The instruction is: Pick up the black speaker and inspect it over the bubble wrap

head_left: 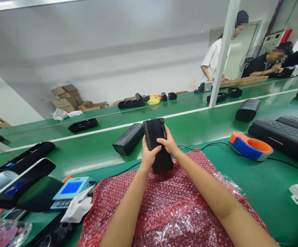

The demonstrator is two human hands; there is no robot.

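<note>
Both my hands grip a black, box-like speaker housing [156, 132], held upright over a sheet of red bubble wrap [164, 195]. My left hand [149, 154] wraps its left side, thumb across the face. On the right side my right hand [168, 140] closes round it, thumb also on the face. The housing's lower end is near or on the wrap; I cannot tell if it touches. Just behind and to the left lies another black housing with a slotted top [128, 139].
To the left are a light-blue device with a lit screen [72, 188], a white tissue [78, 207] and a tablet-like panel [23, 185]. On the right sit an orange-and-blue tape dispenser [251, 146] and long black speakers [280, 137]. A cable crosses behind the wrap. Several people work beyond.
</note>
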